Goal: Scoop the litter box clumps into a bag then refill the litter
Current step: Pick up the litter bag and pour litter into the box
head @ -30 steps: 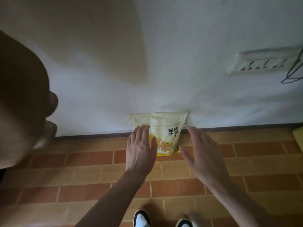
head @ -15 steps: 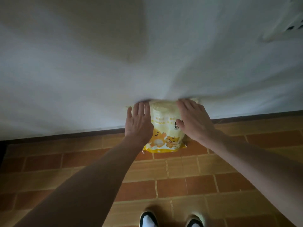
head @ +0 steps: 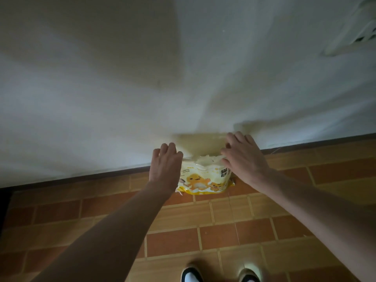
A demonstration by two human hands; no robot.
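The left hand lies on the left side of the cat litter bag and the right hand on its right top corner; both seem to grip it, but the fingertips are hidden. The bag stands on the tiled floor, leaning against the wall. To lift it well, I think both hands should hold low and firmly, because litter is heavy. Near the bag, shoes show.

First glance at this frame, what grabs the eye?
The yellow litter bag at the foot of the white wall, standing on the orange floor tiles. The left hand and right hand flank it, fingers over its top corners. Low in the frame, the tips of two shoes.
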